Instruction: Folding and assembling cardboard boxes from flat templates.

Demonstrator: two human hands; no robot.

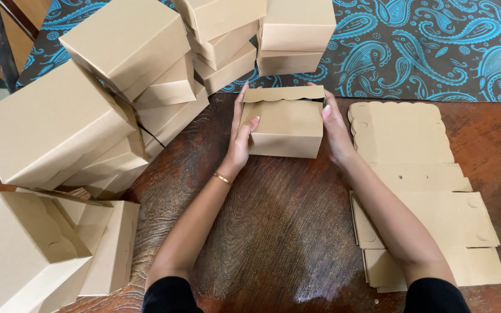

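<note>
Small kraft cardboard box (pixel 285 128) at centre of the dark wooden table (pixel 273 232), lid with scalloped front edge lowered but not fully flush, contents hidden. Left hand (pixel 242 139) pressed flat against the box's left side, thumb on its front face, fingers extended up to the lid corner; narrow gold bracelet (pixel 222 178) at the wrist. Right hand (pixel 333 124) clasped on the box's right side, fingertips at the lid's right corner. Box held between both hands, resting on the table. Right of the box, just beside the right forearm: stack of flat unfolded box blanks (pixel 418 174), same kraft colour, scalloped edge at the far end, lying flat, running toward the near table edge. Left of the box: leaning heap of closed assembled boxes (pixel 88 110), several tilted against one another, contents not visible. Nearer than that heap, at the near left corner: open box (pixel 36 243) with lid flap raised, interior in shadow, nothing discernible inside. Beyond the box: further stacked closed boxes (pixel 297 35), upright, in at least two columns. Behind those, at the far side of the table: dark cloth with turquoise paisley pattern (pixel 424 46). Table surface worn, reddish-brown, grain visible. Black sleeves (pixel 436 295) at the bottom edge.
</note>
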